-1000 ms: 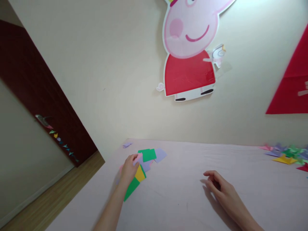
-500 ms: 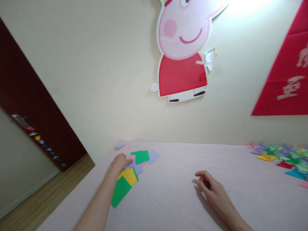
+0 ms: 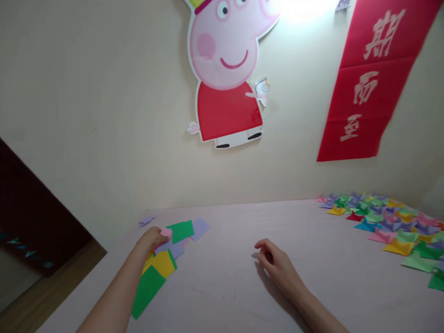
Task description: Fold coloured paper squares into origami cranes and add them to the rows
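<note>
At the left of the table, my left hand (image 3: pixel 152 238) reaches into a loose spread of coloured paper squares. Its fingers are closed on a pink paper square (image 3: pixel 166 233); part of the grip is hidden by the hand. Around it lie a green paper (image 3: pixel 182 231), purple papers (image 3: pixel 200 228), a yellow paper (image 3: pixel 164 263) and a larger green paper (image 3: pixel 149 289) nearer to me. My right hand (image 3: pixel 277 263) rests on its side on the tablecloth, fingers loosely curled, thumb a little apart, nothing seen in it.
Many folded paper figures (image 3: pixel 391 224) in several colours stand at the table's right. A small purple folded piece (image 3: pixel 147 221) lies at the far left corner. Behind the table (image 3: pixel 222 296), a cartoon pig cutout (image 3: pixel 229 111) and a red banner (image 3: pixel 367 92) hang on the wall.
My view has swung to the right, showing more of the banner and folded figures. My left hand stays at the papers, with the pink square now showing more clearly; my right hand keeps its pose.
</note>
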A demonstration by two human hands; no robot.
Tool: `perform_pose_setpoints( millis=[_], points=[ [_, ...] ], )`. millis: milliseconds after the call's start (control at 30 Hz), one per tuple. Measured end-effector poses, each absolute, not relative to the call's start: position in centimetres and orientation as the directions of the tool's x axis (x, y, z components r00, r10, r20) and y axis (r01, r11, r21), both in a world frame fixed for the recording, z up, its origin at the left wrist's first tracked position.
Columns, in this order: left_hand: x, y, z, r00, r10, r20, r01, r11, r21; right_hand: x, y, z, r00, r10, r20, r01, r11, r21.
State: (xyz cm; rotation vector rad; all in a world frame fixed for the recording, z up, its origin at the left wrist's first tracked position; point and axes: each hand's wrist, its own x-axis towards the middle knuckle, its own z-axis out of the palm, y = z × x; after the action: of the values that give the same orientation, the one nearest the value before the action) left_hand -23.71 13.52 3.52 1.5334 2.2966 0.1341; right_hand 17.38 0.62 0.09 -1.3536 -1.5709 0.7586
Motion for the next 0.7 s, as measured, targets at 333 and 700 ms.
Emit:
perform_pose_setpoints(
  millis=[333, 700],
  points=[
    [-23.8, 11.2, 2.8, -0.417, 0.868, -0.269, 0.787, 0.493, 0.370, 17.7, 0.8, -0.6, -0.034, 0.969, 0.246, 0.486, 0.232, -0.843],
    [-20.7, 12.6, 3.8, -0.147, 0.988, -0.054, 0.960, 0.156, 0.231, 17.5, 0.9, -0.4, -0.027, 0.968, 0.248, 0.512, 0.227, -0.828]
  ],
)
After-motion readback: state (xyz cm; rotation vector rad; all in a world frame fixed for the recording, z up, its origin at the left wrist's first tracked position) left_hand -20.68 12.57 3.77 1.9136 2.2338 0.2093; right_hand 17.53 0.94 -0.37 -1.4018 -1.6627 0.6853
